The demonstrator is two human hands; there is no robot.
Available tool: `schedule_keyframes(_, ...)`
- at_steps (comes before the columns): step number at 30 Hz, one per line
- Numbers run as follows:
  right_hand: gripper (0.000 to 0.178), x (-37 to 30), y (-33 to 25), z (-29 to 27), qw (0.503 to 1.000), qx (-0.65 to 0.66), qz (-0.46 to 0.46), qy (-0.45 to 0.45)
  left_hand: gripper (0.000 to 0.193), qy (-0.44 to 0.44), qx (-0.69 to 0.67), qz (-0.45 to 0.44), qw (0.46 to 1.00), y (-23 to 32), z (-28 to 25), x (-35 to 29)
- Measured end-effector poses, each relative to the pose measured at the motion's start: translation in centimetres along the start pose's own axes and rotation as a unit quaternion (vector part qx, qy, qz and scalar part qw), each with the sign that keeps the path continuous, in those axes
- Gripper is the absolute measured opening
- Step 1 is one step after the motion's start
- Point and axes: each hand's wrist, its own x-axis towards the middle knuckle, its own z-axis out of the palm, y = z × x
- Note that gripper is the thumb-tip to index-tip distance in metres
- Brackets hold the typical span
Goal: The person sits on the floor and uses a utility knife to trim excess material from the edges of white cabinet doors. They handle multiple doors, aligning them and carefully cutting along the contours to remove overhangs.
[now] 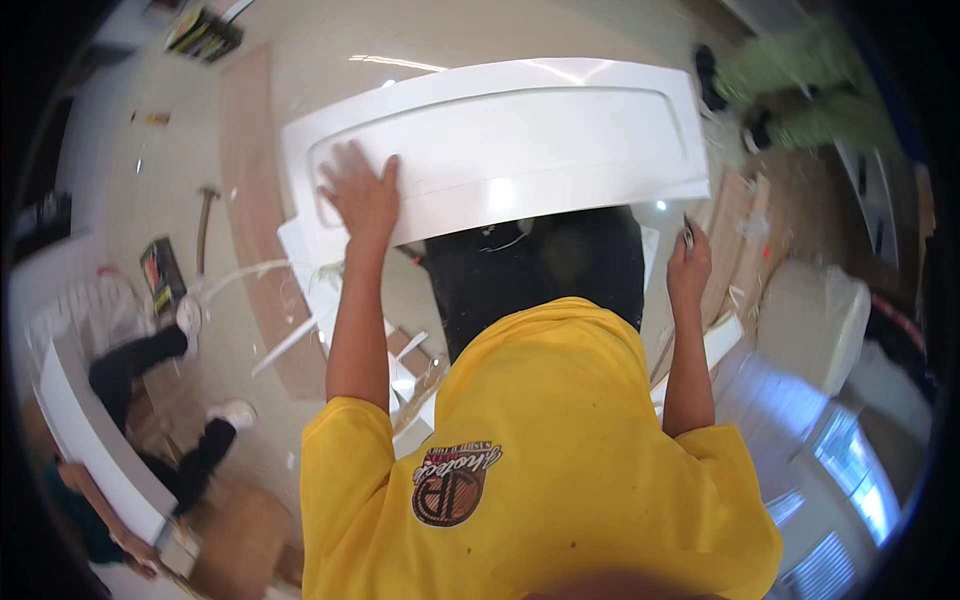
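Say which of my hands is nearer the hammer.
Left. Your left hand is at the left end of the white panel, right of the hammer; your right hand is farther, by the panel's right end.

Bright light; glare on the white panel (500, 140); blurred left fingers (352, 165); warped, blackened edges

We seem to be in an indoor assembly area, though whether a home or a workshop we cannot tell: on the glossy pale floor (308, 75) we see a hammer (204, 228), a long brown board (258, 180) and a dark box (205, 36), around a large white panel (520, 140), with one person (115, 376) at left, another (800, 85) at right.
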Motion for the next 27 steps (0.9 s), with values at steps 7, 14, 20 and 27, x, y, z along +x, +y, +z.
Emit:
schedule_keyframes(7, 0.046, -28.3, 20.3, -1.8, 0.876, -0.163, 0.443, -0.099, 0.103, -0.043, -0.038, 0.032, 0.998, 15.6, 3.1, 0.3)
schedule_keyframes(14, 0.043, -44.2, 18.4, 1.6, 0.811, -0.04, 0.566, -0.143, 0.089, -0.111, -0.099, 0.214, 0.965, 32.9, 6.0, -2.8)
schedule_keyframes(20, 0.083, -42.8, 15.6, -0.9, 0.731, -0.11, 0.645, -0.194, 0.074, -0.195, -0.139, 0.382, 0.892, 42.7, 4.7, -6.0)
schedule_keyframes(27, 0.067, -37.7, 18.3, 5.6, 0.956, 0.014, 0.269, -0.116, 0.035, -0.083, -0.242, 0.497, 0.829, 34.9, 2.3, -15.2)
